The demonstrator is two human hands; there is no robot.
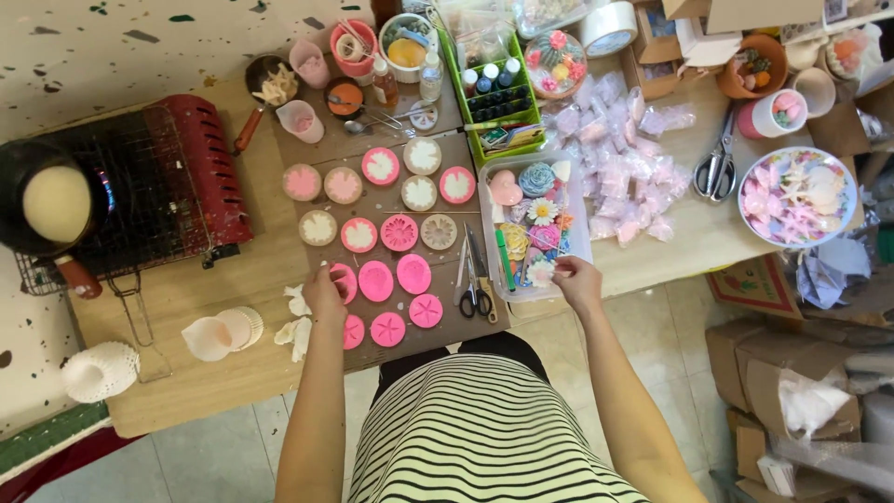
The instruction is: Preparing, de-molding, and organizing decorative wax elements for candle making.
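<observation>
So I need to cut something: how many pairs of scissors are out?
2. One small pair lies between the pink moulds and the clear tray, near the right hand; a larger pair lies right of the pink bagged pieces. Clutter may hide others.

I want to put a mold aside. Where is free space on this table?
Bare wood lies along the near edge, between the white cups and the grill. Another patch is between the clear tray and the plate, below the scissors. The mat under the left hand is crowded with pink molds.
</observation>
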